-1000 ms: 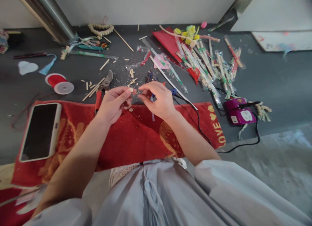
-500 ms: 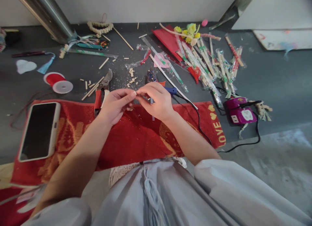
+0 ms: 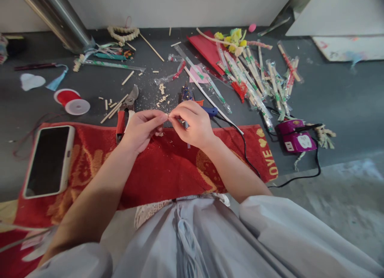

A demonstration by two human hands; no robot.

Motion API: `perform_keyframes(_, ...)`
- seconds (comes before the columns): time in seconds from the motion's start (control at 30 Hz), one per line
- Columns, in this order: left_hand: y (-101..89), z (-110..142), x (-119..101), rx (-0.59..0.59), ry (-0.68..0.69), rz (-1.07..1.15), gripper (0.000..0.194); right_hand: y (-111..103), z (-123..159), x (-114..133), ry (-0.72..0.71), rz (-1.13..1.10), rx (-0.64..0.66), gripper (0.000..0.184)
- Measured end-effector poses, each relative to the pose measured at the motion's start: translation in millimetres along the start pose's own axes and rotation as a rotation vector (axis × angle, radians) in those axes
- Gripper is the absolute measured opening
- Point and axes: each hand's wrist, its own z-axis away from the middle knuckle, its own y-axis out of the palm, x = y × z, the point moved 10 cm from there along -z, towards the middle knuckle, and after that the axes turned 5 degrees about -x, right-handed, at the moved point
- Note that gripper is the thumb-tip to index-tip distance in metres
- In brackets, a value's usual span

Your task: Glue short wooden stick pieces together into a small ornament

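Note:
Over the red towel (image 3: 168,170), my left hand (image 3: 142,128) and my right hand (image 3: 193,124) meet fingertip to fingertip. Each is closed in a pinch between thumb and forefinger. Whatever sits between the fingertips is too small and covered to make out. Just beyond them lie short cut pieces of wooden stick (image 3: 162,99) among crumbs. Pruning shears (image 3: 131,99) with red and white handles rest beside my left hand. A blue-handled tool with a cord, likely a glue gun (image 3: 210,111), lies partly hidden behind my right hand.
A phone (image 3: 46,162) lies on the towel at left, near a spool of red thread (image 3: 70,101). Wrapped chopsticks (image 3: 249,84) are heaped at back right. A purple power adapter (image 3: 295,136) with a black cord sits at right. A metal post (image 3: 61,20) stands at back left.
My fingertips have shifted very slightly at the pinch, the right ones a touch to the right. Everything on the table stays where it was.

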Motion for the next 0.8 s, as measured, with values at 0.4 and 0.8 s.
perform_keyframes(0.4, -19.2, -5, -9, -0.170, 0.056, 0.080, 0.015, -4, -2, -10, 0.030, 0.055, 0.016, 0.012)
perform_keyframes(0.8, -34.4, -7, -14, -0.279, 0.058, 0.221, 0.018, -27, -5, -32, 0.195, 0.028, -0.086, 0.028)
